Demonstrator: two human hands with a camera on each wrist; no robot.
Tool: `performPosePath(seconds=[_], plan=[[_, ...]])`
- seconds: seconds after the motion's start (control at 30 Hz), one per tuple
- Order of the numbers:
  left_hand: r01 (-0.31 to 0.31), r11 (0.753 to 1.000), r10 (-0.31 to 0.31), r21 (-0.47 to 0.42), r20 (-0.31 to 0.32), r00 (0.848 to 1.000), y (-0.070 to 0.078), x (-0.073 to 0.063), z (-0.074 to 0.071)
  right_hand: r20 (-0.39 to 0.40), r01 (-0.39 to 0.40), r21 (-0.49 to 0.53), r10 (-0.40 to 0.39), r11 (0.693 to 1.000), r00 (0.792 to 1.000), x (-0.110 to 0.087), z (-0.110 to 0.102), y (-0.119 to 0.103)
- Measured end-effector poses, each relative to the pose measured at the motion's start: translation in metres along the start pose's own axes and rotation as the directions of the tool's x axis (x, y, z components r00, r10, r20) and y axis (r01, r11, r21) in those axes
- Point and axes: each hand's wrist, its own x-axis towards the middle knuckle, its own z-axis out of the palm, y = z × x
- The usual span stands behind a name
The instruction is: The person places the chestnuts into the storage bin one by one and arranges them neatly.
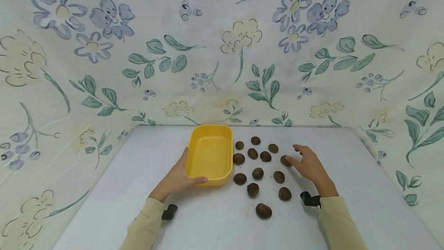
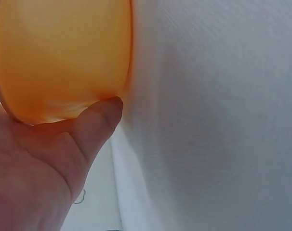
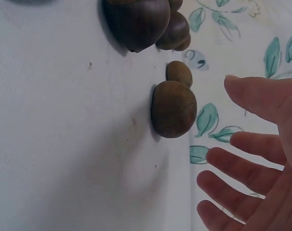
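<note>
A yellow plastic tub [image 1: 209, 157] with nothing in it stands at the back of the table, left of several loose chestnuts [image 1: 258, 173]. My left hand [image 1: 180, 178] grips its near left corner, thumb along the near end and fingers by the left side. In the left wrist view that thumb [image 2: 101, 115] lies against the tub wall [image 2: 64, 67]. Over on the right, my right hand [image 1: 310, 166] reaches toward the rightmost chestnut [image 1: 286, 161], thumb and fingers spread apart. The right wrist view has this chestnut [image 3: 174, 109] in front of the spread hand [image 3: 261, 159], with a gap between.
The white table [image 1: 215, 219] carries the chestnuts in a loose scatter, one chestnut [image 1: 263, 211] being nearest the front. A floral cloth [image 1: 215, 49] hangs behind and along both sides. Dark wrist-camera mounts [image 1: 310, 199] jut inward from both wrists.
</note>
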Motion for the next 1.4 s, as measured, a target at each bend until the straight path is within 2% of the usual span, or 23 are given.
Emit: performPosePath(seconds=[0.27,0.53,0.8,1.13,1.4], plan=[[0.052,0.998,-0.052,0.019,-0.002,0.999,0.003,0.003,0.001,-0.001,0.000,0.021,0.000,1.000,1.000,0.002,0.001,0.008],[0.051,0.999,-0.051,0.012,-0.001,0.999,0.002,0.003,0.002,0.033,-0.048,0.038,0.046,0.998,0.998,0.006,0.008,0.011],[0.088,0.995,-0.089,0.053,0.008,0.996,0.000,0.004,0.002,0.001,-0.029,0.048,0.029,0.998,1.000,0.007,0.013,0.016],[0.129,0.990,-0.131,0.064,0.022,0.991,0.002,0.001,0.001,-0.015,-0.038,0.070,0.039,0.997,0.999,0.010,0.018,0.020],[0.102,0.994,-0.103,0.048,0.020,0.995,0.001,0.002,0.002,-0.020,-0.043,0.069,0.045,0.997,0.999,0.011,0.019,0.020]])
